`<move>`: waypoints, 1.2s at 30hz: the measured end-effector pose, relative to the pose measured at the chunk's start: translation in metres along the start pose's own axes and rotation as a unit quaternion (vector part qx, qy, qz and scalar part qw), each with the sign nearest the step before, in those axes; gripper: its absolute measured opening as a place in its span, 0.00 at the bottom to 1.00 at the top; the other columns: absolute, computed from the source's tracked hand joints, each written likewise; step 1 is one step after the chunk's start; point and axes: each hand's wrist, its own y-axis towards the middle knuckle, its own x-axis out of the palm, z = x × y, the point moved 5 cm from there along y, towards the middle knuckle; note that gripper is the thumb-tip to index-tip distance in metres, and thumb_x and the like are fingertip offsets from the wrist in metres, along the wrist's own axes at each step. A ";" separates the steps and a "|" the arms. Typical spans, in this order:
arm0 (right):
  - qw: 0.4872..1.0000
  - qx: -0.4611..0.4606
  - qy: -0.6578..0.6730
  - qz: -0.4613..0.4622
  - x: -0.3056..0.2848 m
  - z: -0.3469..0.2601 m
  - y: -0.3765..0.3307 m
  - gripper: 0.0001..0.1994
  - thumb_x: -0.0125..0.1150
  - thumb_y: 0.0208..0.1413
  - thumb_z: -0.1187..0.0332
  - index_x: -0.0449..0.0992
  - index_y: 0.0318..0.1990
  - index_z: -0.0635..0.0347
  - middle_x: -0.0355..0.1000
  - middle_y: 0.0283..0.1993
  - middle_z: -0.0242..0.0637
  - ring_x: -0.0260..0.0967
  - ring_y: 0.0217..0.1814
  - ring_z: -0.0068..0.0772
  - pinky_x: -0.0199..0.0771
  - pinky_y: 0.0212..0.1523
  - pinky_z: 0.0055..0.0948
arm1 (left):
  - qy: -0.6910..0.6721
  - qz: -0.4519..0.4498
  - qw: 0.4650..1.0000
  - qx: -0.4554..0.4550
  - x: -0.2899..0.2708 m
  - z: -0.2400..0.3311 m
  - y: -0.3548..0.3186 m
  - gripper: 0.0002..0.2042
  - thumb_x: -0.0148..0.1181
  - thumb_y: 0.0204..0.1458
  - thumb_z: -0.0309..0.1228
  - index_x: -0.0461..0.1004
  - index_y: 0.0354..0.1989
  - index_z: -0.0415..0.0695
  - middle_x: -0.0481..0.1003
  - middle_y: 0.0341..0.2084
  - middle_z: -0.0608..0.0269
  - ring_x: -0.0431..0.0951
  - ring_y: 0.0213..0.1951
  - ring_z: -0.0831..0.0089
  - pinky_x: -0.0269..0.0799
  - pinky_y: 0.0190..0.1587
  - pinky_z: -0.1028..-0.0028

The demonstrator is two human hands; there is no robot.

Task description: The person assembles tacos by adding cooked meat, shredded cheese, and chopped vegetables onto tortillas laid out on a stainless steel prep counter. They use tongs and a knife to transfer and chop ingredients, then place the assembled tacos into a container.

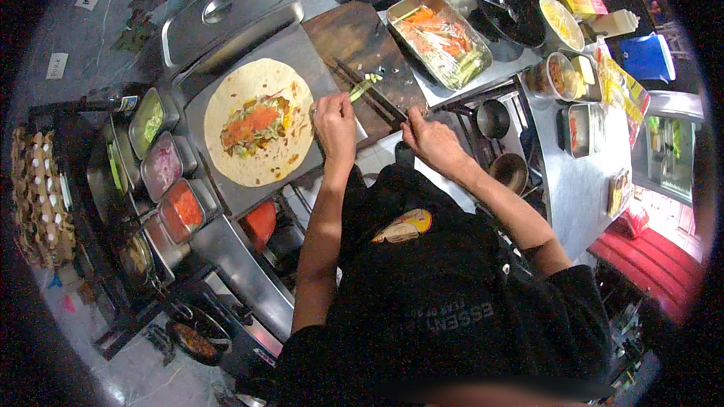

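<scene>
My right hand grips the handle end of a dark, long-bladed knife, which lies slantwise over the wooden cutting board. Pinched together, the fingers of my left hand are at the lower end of a green cucumber stick. Small cut green pieces sit beside the blade. Left of that hand, a round flour tortilla lies flat on a grey board. Across its middle runs a filling of shredded greens, browned bits and an orange topping.
Metal tubs of shredded greens, chopped onion and diced tomato line the left. A tray of cut vegetables stands beyond the board. Pans sit on the stove at right. A lidded metal container is at the back left.
</scene>
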 end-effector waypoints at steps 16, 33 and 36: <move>0.999 0.001 0.049 0.006 0.013 0.001 -0.005 0.12 0.46 0.62 0.60 0.59 0.41 0.58 0.69 0.20 0.56 0.68 0.25 0.64 0.65 0.26 0.57 | -0.003 0.027 1.000 0.008 0.006 0.002 0.003 0.03 0.60 0.48 0.26 0.76 0.29 0.40 0.73 0.28 0.53 0.72 0.34 0.53 0.66 0.39 0.59; 0.998 0.002 0.055 0.025 0.013 0.008 -0.004 0.14 0.46 0.61 0.58 0.59 0.41 0.60 0.71 0.22 0.57 0.70 0.27 0.63 0.69 0.28 0.58 | -0.011 0.035 0.999 0.028 0.005 0.002 -0.001 0.04 0.60 0.48 0.27 0.76 0.30 0.41 0.74 0.29 0.54 0.72 0.35 0.54 0.66 0.41 0.60; 0.998 0.017 0.069 0.002 0.005 0.013 0.002 0.14 0.45 0.61 0.57 0.59 0.41 0.59 0.71 0.23 0.59 0.70 0.29 0.65 0.69 0.30 0.59 | -0.011 0.022 0.999 0.030 0.013 0.007 0.001 0.03 0.59 0.48 0.24 0.76 0.31 0.40 0.74 0.30 0.54 0.73 0.36 0.54 0.66 0.41 0.60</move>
